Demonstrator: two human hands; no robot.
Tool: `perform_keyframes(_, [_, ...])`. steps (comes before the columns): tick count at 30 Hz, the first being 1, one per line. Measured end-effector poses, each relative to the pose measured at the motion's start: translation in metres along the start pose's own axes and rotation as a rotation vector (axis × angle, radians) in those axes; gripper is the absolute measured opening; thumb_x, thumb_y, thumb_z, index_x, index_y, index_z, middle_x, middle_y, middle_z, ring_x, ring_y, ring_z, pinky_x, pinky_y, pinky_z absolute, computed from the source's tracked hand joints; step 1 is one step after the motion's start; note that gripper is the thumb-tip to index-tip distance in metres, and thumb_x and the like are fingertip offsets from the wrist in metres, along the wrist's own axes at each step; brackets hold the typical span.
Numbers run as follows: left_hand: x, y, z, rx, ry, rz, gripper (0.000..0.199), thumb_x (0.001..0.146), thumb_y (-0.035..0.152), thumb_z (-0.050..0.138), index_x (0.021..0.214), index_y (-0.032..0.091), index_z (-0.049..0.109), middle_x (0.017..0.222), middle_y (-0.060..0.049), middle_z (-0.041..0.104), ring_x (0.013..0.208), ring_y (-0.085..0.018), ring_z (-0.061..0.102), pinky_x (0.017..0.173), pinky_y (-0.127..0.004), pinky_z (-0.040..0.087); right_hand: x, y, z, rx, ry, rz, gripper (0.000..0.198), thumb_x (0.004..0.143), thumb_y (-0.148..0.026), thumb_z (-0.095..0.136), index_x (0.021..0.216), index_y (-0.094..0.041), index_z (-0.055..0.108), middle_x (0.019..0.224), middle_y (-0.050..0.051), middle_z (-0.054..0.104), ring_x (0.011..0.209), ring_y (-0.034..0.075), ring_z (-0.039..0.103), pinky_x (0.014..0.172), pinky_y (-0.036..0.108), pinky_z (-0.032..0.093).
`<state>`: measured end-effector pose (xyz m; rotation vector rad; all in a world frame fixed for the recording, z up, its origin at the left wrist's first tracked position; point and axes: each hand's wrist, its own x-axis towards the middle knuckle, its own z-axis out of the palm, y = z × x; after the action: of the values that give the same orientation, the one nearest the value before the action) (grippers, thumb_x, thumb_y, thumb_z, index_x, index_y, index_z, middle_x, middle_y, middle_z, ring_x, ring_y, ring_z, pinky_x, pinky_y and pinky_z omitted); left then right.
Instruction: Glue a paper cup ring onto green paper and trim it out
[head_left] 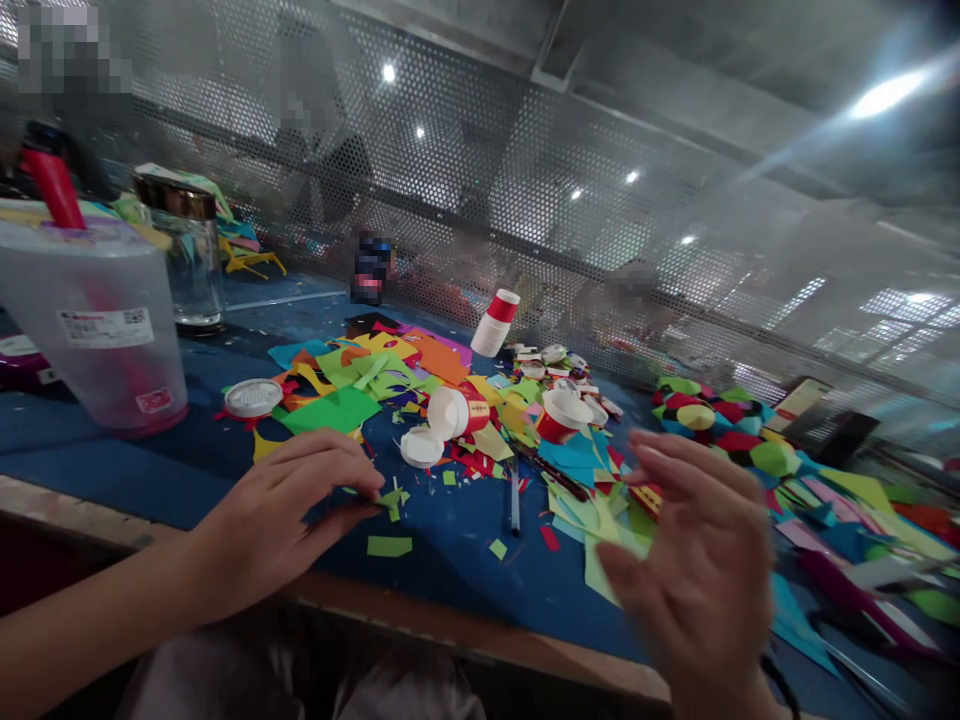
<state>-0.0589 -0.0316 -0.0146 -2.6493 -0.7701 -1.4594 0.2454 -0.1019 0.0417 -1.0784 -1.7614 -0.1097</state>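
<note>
1. Your left hand pinches a green paper scrap, left of the tipped cup and nearer you.
2. Your right hand, blurred, is right of that cup, thumb and fingers parted.

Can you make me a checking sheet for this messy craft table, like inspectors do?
Surface: blue tabletop with a brown front edge, strewn with scraps.
Job's things: small bright-green paper piece at the left fingertips.
Clutter: coloured paper scraps; white-and-red paper cup stack; frosted plastic container; clear glass jar with a brown lid.
Hands: left hand seems to pinch the green piece; right hand is blurred, thumb and fingers apart, nothing seen in it.
Cables: nothing seen that is clearly a cable.
Surroundings: grey perforated metal screen behind; bright white ceiling light above.
</note>
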Motion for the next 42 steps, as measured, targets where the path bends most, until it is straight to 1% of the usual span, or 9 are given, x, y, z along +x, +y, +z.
perform_keyframes(3, [0.001, 0.006, 0.001, 0.063, -0.013, 0.02, 0.015, 0.088, 0.009, 0.057, 0.098, 0.021, 0.058, 0.09, 0.0, 0.069, 0.091, -0.014, 0.064, 0.088, -0.024, 0.053, 0.0, -0.018, 0.018, 0.396, -0.279, 0.113, 0.084, 0.076, -0.067, 0.066, 0.147, -0.035, 0.034, 0.151, 0.01, 0.039, 0.136, 0.036, 0.039, 0.1, 0.052, 0.044])
perform_keyframes(5, [0.001, 0.009, 0.004, 0.054, -0.011, 0.043, 0.016, 0.089, 0.008, 0.055, 0.097, 0.021, 0.058, 0.089, 0.0, 0.069, 0.09, -0.013, 0.064, 0.092, -0.025, 0.051, 0.002, -0.032, 0.033, 0.788, -0.464, 0.242, 0.064, 0.081, -0.065, 0.062, 0.136, -0.034, 0.052, 0.135, 0.009, 0.058, 0.122, 0.031, 0.056, 0.089, 0.044, 0.052])
perform_keyframes(7, [0.001, 0.01, 0.006, 0.005, -0.013, 0.067, 0.015, 0.089, 0.008, 0.056, 0.098, 0.02, 0.057, 0.09, -0.001, 0.068, 0.091, -0.013, 0.064, 0.09, -0.024, 0.051, 0.003, -0.045, 0.044, 1.141, -0.56, 0.358, 0.033, 0.093, -0.053, 0.051, 0.09, -0.025, 0.069, 0.084, 0.006, 0.071, 0.081, 0.022, 0.069, 0.065, 0.032, 0.054])
perform_keyframes(9, [0.001, 0.009, 0.008, -0.023, -0.021, 0.071, 0.014, 0.089, 0.01, 0.057, 0.1, 0.019, 0.057, 0.091, -0.002, 0.068, 0.091, -0.013, 0.064, 0.087, -0.023, 0.052, 0.002, -0.056, 0.049, 1.371, -0.571, 0.417, 0.051, 0.097, -0.047, 0.043, 0.053, -0.022, 0.046, 0.045, -0.003, 0.043, 0.041, 0.012, 0.047, 0.043, 0.022, 0.038])
perform_keyframes(13, [0.0, 0.008, 0.004, -0.014, -0.03, 0.041, 0.011, 0.091, 0.013, 0.055, 0.098, 0.021, 0.057, 0.09, -0.001, 0.069, 0.089, -0.014, 0.065, 0.084, -0.025, 0.054, -0.004, -0.063, 0.039, 1.437, -0.396, 0.493, 0.059, 0.097, -0.042, 0.044, 0.047, -0.021, 0.022, 0.039, -0.008, 0.016, 0.032, 0.007, 0.014, 0.034, 0.023, 0.015])
perform_keyframes(23, [-0.004, -0.008, -0.011, 0.029, 0.057, -0.097, 0.013, 0.088, 0.017, 0.064, 0.1, 0.02, 0.057, 0.09, 0.001, 0.065, 0.083, -0.012, 0.065, 0.08, -0.019, 0.054, -0.012, -0.01, -0.03, 0.932, 0.296, 0.464, 0.05, 0.095, -0.034, 0.037, 0.049, -0.02, 0.023, 0.044, -0.005, 0.008, 0.038, 0.012, 0.012, 0.033, 0.026, 0.022])
perform_keyframes(31, [-0.001, -0.005, -0.011, 0.018, 0.059, -0.085, 0.014, 0.088, 0.015, 0.062, 0.1, 0.021, 0.058, 0.09, 0.001, 0.067, 0.087, -0.013, 0.066, 0.082, -0.023, 0.055, -0.02, 0.027, -0.029, -0.332, -0.428, 0.31, 0.035, 0.093, -0.042, 0.048, 0.067, -0.022, 0.061, 0.063, 0.004, 0.062, 0.059, 0.021, 0.058, 0.055, 0.033, 0.044])
perform_keyframes(36, [0.0, -0.002, -0.005, -0.03, 0.035, -0.078, 0.016, 0.087, 0.012, 0.063, 0.1, 0.021, 0.058, 0.092, 0.0, 0.066, 0.089, -0.013, 0.065, 0.084, -0.023, 0.055, -0.016, 0.041, -0.007, -1.035, -0.343, 0.146, 0.033, 0.092, -0.036, 0.043, 0.091, -0.016, 0.07, 0.066, 0.012, 0.068, 0.069, 0.033, 0.065, 0.07, 0.046, 0.046])
perform_keyframes(42, [0.002, -0.001, 0.001, -0.073, -0.002, -0.058, 0.018, 0.088, 0.009, 0.06, 0.102, 0.02, 0.058, 0.09, 0.0, 0.066, 0.085, -0.012, 0.066, 0.079, -0.02, 0.055, 0.023, 0.088, 0.001, -0.915, -0.366, 0.416, 0.053, 0.09, -0.029, 0.047, 0.138, -0.007, 0.05, 0.108, 0.024, 0.07, 0.095, 0.041, 0.066, 0.072, 0.047, 0.05])
